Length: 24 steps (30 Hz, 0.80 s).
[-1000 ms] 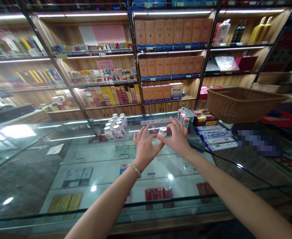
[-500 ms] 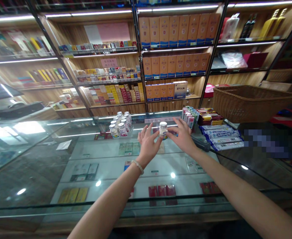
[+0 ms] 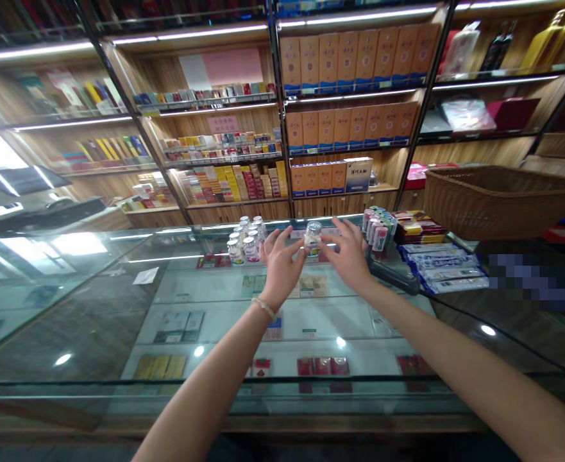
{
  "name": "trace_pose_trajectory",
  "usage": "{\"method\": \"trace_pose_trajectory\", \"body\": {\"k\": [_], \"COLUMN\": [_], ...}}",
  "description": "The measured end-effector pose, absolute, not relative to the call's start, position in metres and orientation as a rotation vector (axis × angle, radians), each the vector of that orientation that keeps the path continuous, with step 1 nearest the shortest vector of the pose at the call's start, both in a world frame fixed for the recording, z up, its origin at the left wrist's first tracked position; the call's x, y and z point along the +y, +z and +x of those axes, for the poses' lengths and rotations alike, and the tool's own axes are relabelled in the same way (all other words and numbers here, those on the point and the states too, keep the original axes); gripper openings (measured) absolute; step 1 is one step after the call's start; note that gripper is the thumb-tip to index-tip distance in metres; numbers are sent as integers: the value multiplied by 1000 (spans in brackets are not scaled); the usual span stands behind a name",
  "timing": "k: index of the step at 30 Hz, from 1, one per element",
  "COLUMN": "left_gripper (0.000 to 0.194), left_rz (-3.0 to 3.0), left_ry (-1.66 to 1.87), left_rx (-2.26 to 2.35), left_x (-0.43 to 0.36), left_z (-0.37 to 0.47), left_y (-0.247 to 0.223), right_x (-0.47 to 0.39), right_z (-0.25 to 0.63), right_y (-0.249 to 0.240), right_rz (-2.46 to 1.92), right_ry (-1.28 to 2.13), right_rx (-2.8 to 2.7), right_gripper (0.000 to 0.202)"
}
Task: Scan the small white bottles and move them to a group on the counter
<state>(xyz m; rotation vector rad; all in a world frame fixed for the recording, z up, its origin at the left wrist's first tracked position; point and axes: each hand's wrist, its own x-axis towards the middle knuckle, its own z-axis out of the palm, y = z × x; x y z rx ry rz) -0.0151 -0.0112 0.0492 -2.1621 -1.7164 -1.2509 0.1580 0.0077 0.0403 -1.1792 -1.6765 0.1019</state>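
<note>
Between my two hands is a small clear jar with a silvery lid and pale contents (image 3: pixel 313 239). My left hand (image 3: pixel 282 266), with a beaded bracelet at the wrist, pinches the jar's left side with thumb and finger. From the other side, the thumb and finger of my right hand (image 3: pixel 347 253) grip it too; the remaining fingers of both hands are spread. The lid tilts slightly toward me. Left of my left hand stands a cluster of similar lidded jars (image 3: pixel 245 240). Close beyond my right hand are several upright pink and green tubes (image 3: pixel 377 228).
Under my hands is a glass display counter (image 3: pixel 224 321) with packs inside. To the right lie a dark handheld device (image 3: pixel 392 277) with a cable, blue-and-white packets (image 3: pixel 443 266) and a wicker basket (image 3: pixel 498 205). Stocked shelves (image 3: pixel 349 96) rise behind.
Both hands have moved the jar slightly left and upward, toward the jar cluster, and its lid now tips more toward me. The whole view has shifted a little.
</note>
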Motion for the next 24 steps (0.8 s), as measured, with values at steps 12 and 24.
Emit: {"method": "trace_pose_trajectory", "body": {"k": [12, 24], "left_gripper": [12, 11], "left_rz": [-2042, -1955], "left_ry": [-1121, -1011], "left_rx": [-1830, -1974], "left_x": [-41, -48], "left_z": [-124, -206], "left_y": [53, 28], "right_x": [-5, -6], "right_z": [54, -26], "right_y": [31, 18], "right_rz": [-1125, -1066], "right_ry": [267, 280], "right_rx": [-1769, -1892], "right_gripper": [22, 22]}}
